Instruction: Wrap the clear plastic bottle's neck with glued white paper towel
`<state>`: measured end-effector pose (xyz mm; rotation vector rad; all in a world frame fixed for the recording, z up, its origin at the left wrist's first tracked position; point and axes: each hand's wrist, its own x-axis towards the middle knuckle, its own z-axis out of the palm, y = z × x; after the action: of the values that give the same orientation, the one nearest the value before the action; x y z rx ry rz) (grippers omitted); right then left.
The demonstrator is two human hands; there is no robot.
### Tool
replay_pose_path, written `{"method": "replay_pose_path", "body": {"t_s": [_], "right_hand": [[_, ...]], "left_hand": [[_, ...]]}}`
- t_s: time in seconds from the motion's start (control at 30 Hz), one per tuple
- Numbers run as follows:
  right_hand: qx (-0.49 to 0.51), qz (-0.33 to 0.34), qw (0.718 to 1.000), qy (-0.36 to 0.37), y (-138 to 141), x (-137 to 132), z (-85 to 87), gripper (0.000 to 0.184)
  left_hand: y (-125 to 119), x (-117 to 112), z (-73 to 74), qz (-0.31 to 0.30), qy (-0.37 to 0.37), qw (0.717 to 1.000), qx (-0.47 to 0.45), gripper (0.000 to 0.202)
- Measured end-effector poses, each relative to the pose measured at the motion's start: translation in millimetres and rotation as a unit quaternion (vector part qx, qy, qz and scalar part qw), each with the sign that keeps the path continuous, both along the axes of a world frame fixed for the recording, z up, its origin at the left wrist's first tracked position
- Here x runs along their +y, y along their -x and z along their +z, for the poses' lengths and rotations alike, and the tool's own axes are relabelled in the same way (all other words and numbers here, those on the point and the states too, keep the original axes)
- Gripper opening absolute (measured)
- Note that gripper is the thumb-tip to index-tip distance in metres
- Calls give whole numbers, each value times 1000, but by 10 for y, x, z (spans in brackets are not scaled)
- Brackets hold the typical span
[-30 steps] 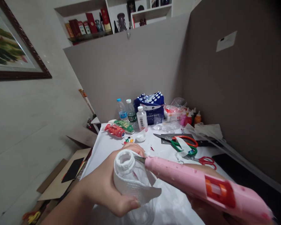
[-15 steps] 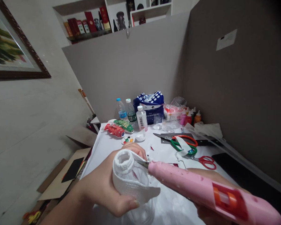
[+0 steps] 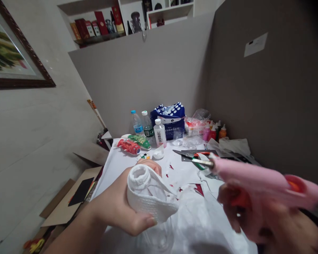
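Note:
My left hand is wrapped round a clear plastic bottle, whose neck points up toward me. A strip of white textured cloth or paper circles the bottle's upper part, and its loose end sticks out to the right. White material also covers the bottle's mouth. To the right, my right hand grips a pink hot glue gun by its handle. The metal nozzle points left, apart from the bottle. Motion blurs the glue gun and right hand somewhat.
Behind the glue gun lie scissors on a dark mat. Farther back stand a labelled white-capped bottle, other bottles, a blue bag and paint bottles. Red and green fish-shaped items lie left. Torn white paper covers part of the table.
My right hand has pulled the glue gun back to the right and up, its nozzle leaving the white strip. The left hand keeps its hold, with the strip's loose end shifted slightly.

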<state>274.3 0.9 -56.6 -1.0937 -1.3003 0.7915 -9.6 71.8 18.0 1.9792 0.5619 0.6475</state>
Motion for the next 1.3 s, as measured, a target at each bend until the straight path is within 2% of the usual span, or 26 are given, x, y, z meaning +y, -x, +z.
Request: {"method": "replay_pose_path", "body": {"t_s": [0.07, 0.17, 0.23, 0.3, 0.37, 0.43, 0.53, 0.57, 0.63, 0.7, 0.77, 0.9, 0.97, 1.1, 1.2, 1.3], "right_hand": [[-3, -38, 993, 108, -2, 76, -78, 58], [-82, -4, 967, 242, 75, 151, -179, 62], [-150, 39, 947, 280, 136, 165, -239, 59], [-234, 75, 929, 276, 167, 175, -245, 55], [-338, 99, 910, 218, 167, 190, -152, 50], [-414, 70, 902, 103, 168, 191, 39, 45], [-403, 35, 914, 6, 262, 125, 396, 22], [-377, 26, 923, -79, 323, 93, 499, 21], [-325, 6, 919, -225, 470, 51, 642, 26], [-299, 7, 904, -305, 608, 71, 695, 30], [-271, 22, 901, -337, 700, 144, 684, 33], [-211, 54, 912, -347, 739, 271, 622, 23], [-196, 57, 909, -364, 727, 275, 606, 21], [-183, 92, 894, -398, 711, 226, 570, 23], [-195, 102, 895, -387, 713, 214, 533, 18], [-200, 103, 881, -416, 728, 235, 522, 10]], "left_hand": [[13, 13, 9, 11, -13, 1000, 4, 60], [24, 26, 27, 36, -41, 998, 11, 57], [25, 28, 39, 46, -59, 997, 14, 56], [26, 23, 49, 49, -69, 996, 18, 56], [24, 13, 55, 53, -76, 995, 23, 55], [20, 3, 56, 52, -76, 995, 27, 54], [15, -5, 47, 32, -57, 998, 19, 57], [15, -6, 43, 25, -51, 998, 15, 58], [14, -6, 33, 20, -50, 999, 7, 59], [10, -5, 23, 17, -53, 998, -7, 60], [2, -5, 11, 9, -48, 999, -22, 60], [-18, -18, -20, -6, -16, 999, -40, 59], [-27, -37, -34, -16, 12, 999, -44, 58], [-45, -88, -52, -33, 83, 995, -53, 60], [-61, -116, -54, -54, 111, 991, -59, 61], [-76, -127, -61, -50, 124, 990, -54, 60]]}}
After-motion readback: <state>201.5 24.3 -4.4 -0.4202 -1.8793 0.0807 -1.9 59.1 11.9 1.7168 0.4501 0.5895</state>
